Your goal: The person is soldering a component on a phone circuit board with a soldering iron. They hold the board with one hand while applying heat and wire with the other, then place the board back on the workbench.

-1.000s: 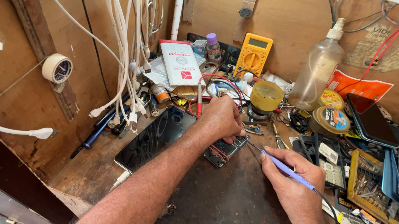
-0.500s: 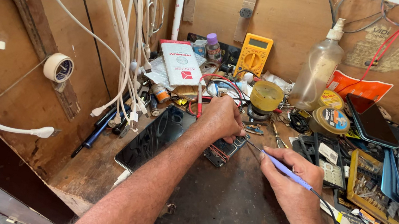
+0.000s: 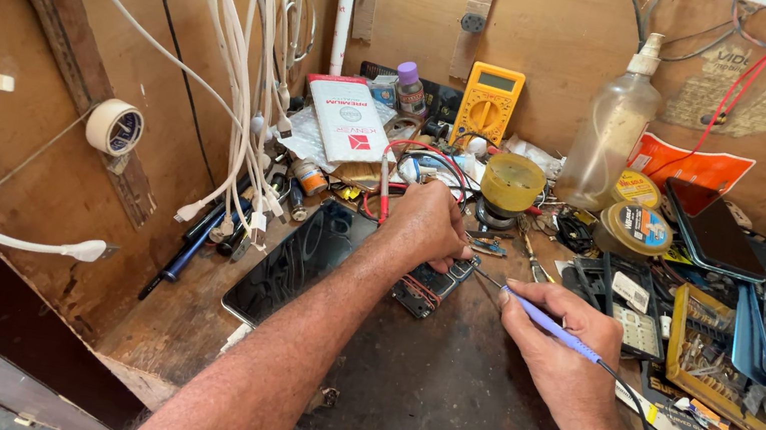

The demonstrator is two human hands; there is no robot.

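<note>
Head view, looking down on a cluttered wooden surface (image 3: pixel 433 425). At centre frame, left hand (image 3: pixel 427 227) curled over and pressing down on a small opened phone board (image 3: pixel 428 287), fingers bent around its upper edge, holding it flat on the dark mat. Just right of centre, right hand (image 3: pixel 560 348) closed in a pen grip around a thin purple-handled soldering iron (image 3: pixel 544 320), metal tip reaching leftward and meeting the right edge of the phone board; black cord trailing from the handle toward lower right. Just left of the board, a dark phone screen (image 3: pixel 295 263) lying flat and slanted, glossy side up. Above the left hand, a yellow round tin (image 3: pixel 511 182) on a stand, and red and black wires (image 3: pixel 412 159) looping beside it. Along the upper middle, a yellow multimeter (image 3: pixel 488 104) leaning on the back wall, a clear plastic squeeze bottle (image 3: pixel 610 128) standing to its right. At right, a yellow parts tray (image 3: pixel 710 360) with small components, near it a blue-edged phone (image 3: pixel 714 234) lying tilted. At upper left, a bunch of white cables (image 3: pixel 245 53) hanging down the wooden wall, and a roll of tape (image 3: pixel 115 127) fixed there.
</note>
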